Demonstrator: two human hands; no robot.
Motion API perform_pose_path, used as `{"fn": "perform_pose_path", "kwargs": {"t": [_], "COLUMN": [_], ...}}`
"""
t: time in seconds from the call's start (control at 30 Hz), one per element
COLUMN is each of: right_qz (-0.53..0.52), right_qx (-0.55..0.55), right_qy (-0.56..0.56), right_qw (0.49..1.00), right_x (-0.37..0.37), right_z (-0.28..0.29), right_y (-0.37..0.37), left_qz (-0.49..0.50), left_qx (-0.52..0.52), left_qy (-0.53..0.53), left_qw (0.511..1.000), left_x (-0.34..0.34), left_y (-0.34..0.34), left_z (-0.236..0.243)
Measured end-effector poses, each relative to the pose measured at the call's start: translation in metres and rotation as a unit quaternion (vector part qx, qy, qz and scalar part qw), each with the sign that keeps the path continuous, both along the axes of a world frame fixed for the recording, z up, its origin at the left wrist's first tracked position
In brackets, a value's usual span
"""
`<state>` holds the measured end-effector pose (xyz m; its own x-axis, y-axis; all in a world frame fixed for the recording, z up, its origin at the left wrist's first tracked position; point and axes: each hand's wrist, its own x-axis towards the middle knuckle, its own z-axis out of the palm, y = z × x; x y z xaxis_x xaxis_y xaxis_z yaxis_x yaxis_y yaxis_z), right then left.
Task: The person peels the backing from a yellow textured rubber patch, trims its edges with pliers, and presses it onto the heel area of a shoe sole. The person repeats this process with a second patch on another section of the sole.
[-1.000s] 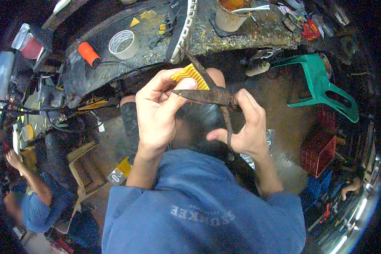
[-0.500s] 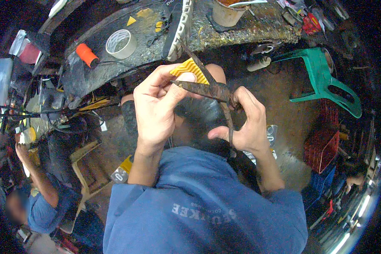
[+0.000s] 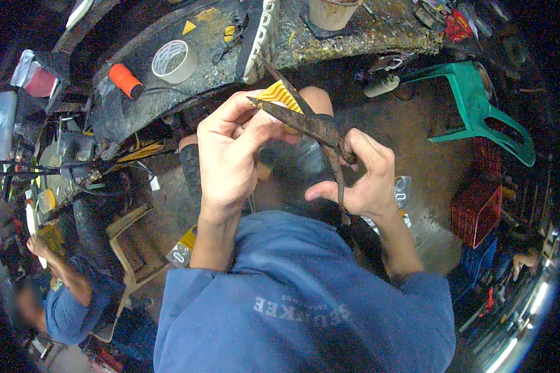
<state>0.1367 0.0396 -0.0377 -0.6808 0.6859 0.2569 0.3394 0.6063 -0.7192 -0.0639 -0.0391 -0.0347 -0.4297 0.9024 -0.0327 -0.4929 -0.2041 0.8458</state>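
A small yellow piece with a ridged, zigzag surface is pinched between the thumb and fingers of my left hand. My right hand grips the handles of dark, worn scissors, its fingers curled at one handle and its thumb beside the other. The blades point up and to the left, parted in a narrow V. Between them lies the yellow piece, and the nearer blade crosses in front of it and hides its lower part. Whether the edges bite into it, I cannot tell.
Ahead, a dark workbench carries a tape roll, an orange spool, a black-and-white shoe and a bucket. A green stool and red crate stand right. Another person sits at left.
The scissor blades have swung closer together, the nearer one rising over the yellow piece, so less of it shows. At left, the other person's hand has moved down along a white strip.
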Motion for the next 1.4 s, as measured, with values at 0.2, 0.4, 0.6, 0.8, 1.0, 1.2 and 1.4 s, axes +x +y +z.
{"fn": "perform_pose_path", "kwargs": {"t": [0.2, 0.4, 0.6, 0.8, 1.0, 1.2, 1.4], "right_qz": [-0.001, -0.023, -0.04, -0.039, -0.043, -0.032, -0.049], "right_qx": [-0.017, -0.033, -0.094, -0.075, -0.107, -0.17, -0.133], "right_qy": [0.018, 0.046, 0.057, 0.069, 0.083, 0.063, 0.066], "right_qw": [1.0, 0.998, 0.993, 0.994, 0.99, 0.983, 0.988], "right_x": [0.003, 0.006, 0.011, 0.009, 0.006, 0.006, 0.007], "right_z": [-0.007, -0.02, -0.03, -0.034, -0.033, -0.026, -0.028], "right_y": [0.001, 0.004, 0.006, 0.007, 0.006, 0.007, 0.004], "left_qz": [-0.018, -0.027, -0.046, -0.055, -0.067, -0.103, -0.105], "left_qx": [-0.022, -0.068, -0.078, -0.072, -0.077, -0.083, -0.087], "left_qy": [0.002, 0.022, 0.032, 0.023, 0.047, 0.085, 0.076], "left_qw": [1.0, 0.997, 0.995, 0.996, 0.994, 0.988, 0.988], "left_x": [0.0, 0.004, 0.004, 0.002, 0.0, -0.002, -0.001], "left_y": [0.005, 0.023, 0.034, 0.037, 0.037, 0.034, 0.035], "left_z": [0.006, 0.016, 0.023, 0.023, 0.024, 0.025, 0.025]}}
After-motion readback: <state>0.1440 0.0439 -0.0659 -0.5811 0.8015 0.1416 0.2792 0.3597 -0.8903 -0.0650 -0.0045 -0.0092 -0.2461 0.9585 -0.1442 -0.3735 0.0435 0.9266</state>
